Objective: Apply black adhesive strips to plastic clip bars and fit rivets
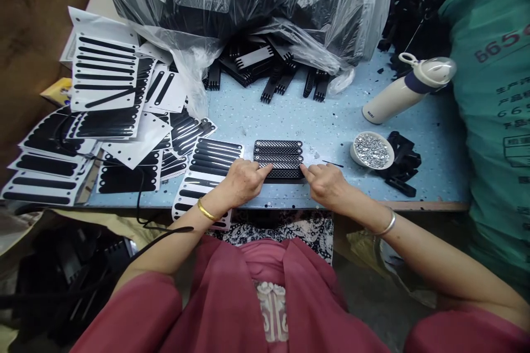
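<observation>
Several black studded comb strips (pixel 278 152) lie side by side in a neat block on the pale blue table (pixel 331 121), near its front edge. My left hand (pixel 242 182) is curled, its forefinger pressing on the nearest strip (pixel 285 173) from the left. My right hand (pixel 327 183) is curled too, its forefinger touching that strip's right end. Both wrists wear bangles.
White backing sheets with black strip shapes (pixel 103 80) pile up at the left. A clear plastic bag of black combs (pixel 248 5) fills the back. A small bowl of shiny studs (pixel 371 150), a white bottle (pixel 408 88) and a person in a green shirt (pixel 492 110) stand right.
</observation>
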The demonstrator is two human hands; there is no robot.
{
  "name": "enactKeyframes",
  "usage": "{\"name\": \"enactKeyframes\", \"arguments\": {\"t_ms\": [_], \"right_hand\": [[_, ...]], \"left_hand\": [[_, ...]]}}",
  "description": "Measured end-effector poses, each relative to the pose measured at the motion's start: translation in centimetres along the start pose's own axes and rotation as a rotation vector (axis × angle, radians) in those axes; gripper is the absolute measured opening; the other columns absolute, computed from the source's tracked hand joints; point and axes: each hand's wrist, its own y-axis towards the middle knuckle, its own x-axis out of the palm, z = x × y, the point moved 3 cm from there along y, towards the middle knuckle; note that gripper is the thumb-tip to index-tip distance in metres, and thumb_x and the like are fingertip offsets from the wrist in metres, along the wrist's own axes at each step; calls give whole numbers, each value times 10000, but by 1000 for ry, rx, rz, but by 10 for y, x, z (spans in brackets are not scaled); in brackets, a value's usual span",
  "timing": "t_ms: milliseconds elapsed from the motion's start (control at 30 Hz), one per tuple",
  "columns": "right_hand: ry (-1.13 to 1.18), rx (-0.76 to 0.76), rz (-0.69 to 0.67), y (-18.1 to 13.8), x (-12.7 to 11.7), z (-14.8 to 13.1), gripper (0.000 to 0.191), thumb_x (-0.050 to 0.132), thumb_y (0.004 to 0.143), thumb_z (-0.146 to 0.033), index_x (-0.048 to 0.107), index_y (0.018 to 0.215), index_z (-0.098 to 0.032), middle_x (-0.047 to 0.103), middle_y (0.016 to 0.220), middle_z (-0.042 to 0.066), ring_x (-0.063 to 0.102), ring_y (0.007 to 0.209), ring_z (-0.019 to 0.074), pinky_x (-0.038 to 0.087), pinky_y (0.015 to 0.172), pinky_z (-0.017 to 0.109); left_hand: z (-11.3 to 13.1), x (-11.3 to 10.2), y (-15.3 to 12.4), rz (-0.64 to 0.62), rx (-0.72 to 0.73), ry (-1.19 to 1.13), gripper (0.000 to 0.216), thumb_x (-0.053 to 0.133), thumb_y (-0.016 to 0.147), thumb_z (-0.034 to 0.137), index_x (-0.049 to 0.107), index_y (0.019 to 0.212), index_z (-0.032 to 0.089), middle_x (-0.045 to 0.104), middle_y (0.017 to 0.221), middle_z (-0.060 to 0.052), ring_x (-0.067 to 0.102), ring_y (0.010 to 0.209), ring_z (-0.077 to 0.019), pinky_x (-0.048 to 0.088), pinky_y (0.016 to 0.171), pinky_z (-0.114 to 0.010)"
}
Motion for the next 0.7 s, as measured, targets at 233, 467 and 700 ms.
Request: {"name": "enactKeyframes", "arguments": {"t_ms": [233, 467, 700], "right_hand": [[-10, -138, -120, -1, -4, 19, 466, 417, 847, -34, 588, 1281, -41, 675, 825, 123, 540, 682, 190, 303, 606, 324], [392, 15, -127, 11, -2, 34, 398, 427, 868, -92, 691, 1156, -166, 714, 813, 62, 620, 706, 154, 447, 639, 254], [183, -21, 19, -5, 8, 14, 518, 437, 744, -32, 634, 1223, -14, 678, 752, 122, 555, 601, 184, 443, 543, 299]], "left_hand": [[-1, 2, 0, -9, -4, -14, 348, 451, 912, 142, 677, 1176, 162, 583, 637, -39, 530, 568, -168, 391, 561, -311], [0, 2, 0, 25, 0, -6, 338, 458, 910, 144, 690, 1153, 171, 573, 615, -27, 511, 535, -155, 365, 536, -297], [-3, -3, -4, -12, -33, -9, 323, 458, 915, 153, 704, 1124, 175, 567, 634, -41, 517, 581, -167, 390, 576, -312]]}}
